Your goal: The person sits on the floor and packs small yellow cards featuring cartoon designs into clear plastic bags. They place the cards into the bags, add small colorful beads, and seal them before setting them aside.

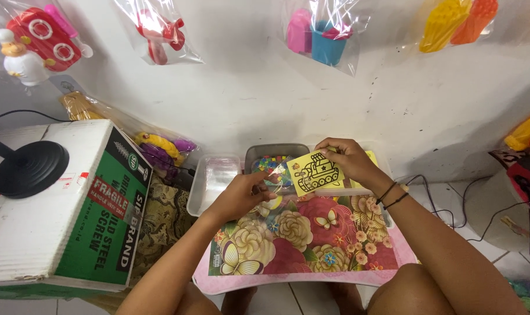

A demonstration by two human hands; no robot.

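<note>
The right hand pinches a yellow card printed with a black outline tank, holding it tilted above the far edge of a small floral lap table. The left hand is curled at a clear plastic bag of small coloured pieces just beside the card; its fingers seem closed on the bag's edge, though the grip is partly hidden by the hand itself. Behind both hands three shallow trays stand in a row against the wall: a clear one holding clear sleeves, a grey one with the coloured pieces, and a third mostly covered by the right hand and card. Two dark bands circle the right wrist. To the left a white and green cardboard box carries a round black stand base, and a bagged purple and yellow toy lies between the box and the trays. Four bagged toys hang on the wall above: a red and white one, a red one, a pink and blue set, and a yellow and orange one. Black cables trail over the floor tiles to the right.
</note>
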